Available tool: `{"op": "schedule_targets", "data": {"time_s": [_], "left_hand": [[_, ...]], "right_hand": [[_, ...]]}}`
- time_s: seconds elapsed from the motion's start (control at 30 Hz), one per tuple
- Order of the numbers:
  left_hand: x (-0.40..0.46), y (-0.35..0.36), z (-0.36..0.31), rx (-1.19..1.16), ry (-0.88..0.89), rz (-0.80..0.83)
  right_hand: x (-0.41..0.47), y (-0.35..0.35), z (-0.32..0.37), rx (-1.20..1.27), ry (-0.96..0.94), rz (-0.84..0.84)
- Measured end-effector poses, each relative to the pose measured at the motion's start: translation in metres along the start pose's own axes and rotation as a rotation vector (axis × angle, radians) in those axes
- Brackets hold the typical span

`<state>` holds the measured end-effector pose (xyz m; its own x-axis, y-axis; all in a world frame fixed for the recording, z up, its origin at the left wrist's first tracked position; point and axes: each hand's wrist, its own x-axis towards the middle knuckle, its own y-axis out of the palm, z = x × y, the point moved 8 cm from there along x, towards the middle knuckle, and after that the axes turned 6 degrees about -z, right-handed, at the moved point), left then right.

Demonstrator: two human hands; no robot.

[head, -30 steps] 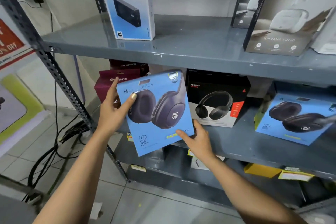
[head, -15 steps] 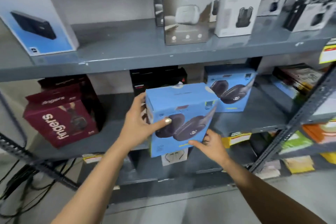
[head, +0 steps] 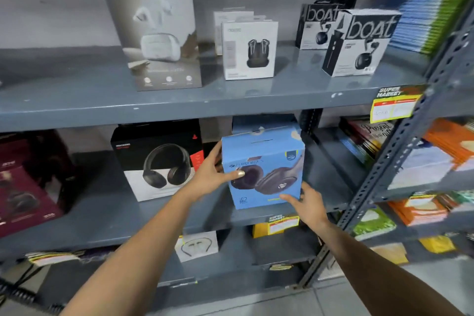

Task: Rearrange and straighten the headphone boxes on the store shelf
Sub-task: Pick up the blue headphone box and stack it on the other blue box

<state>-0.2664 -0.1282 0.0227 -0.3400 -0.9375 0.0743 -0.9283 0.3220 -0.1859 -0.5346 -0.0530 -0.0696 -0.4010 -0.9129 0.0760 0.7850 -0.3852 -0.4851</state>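
A blue headphone box (head: 264, 172) stands upright on the middle shelf (head: 107, 215), held by both hands. My left hand (head: 209, 174) grips its left side with the thumb across the front. My right hand (head: 306, 204) holds its lower right corner. A second blue box (head: 264, 122) stands directly behind it, mostly hidden. To the left sits a black and white headphone box (head: 159, 162). A maroon headphone box (head: 23, 192) lies at the far left.
The upper shelf (head: 77, 100) carries a tall grey earbud box (head: 156, 31), white earbud boxes (head: 248, 50) and two black and white earbud boxes (head: 359, 42). A slotted upright post (head: 400, 146) borders the right side, with stacked books (head: 441, 156) beyond. A neckband box (head: 196, 245) sits on the lower shelf.
Both hands carried the blue box from the left part of the shelf to the right, and it now stands in front of the other blue box. The view swung right.
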Motion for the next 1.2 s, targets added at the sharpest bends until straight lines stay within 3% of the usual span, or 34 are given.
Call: {"op": "schedule_targets", "data": {"time_s": [0.2,0.3,0.5,1.2], "left_hand": [[0.012,0.019,0.016,0.101,-0.031,-0.039],[0.016,0.016,0.040,0.236,-0.149,-0.086],[0.026,0.033,0.059,0.282,-0.200,0.079],[0.026,0.056,0.051,0.311,-0.155,-0.052]], "right_hand": [[0.021,0.007,-0.023,-0.070,0.035,0.118],[0.035,0.009,-0.023,-0.067,0.042,0.213],[0.060,0.023,-0.039,-0.093,0.093,0.450],[0.069,-0.004,-0.025,-0.168,0.008,0.518]]}}
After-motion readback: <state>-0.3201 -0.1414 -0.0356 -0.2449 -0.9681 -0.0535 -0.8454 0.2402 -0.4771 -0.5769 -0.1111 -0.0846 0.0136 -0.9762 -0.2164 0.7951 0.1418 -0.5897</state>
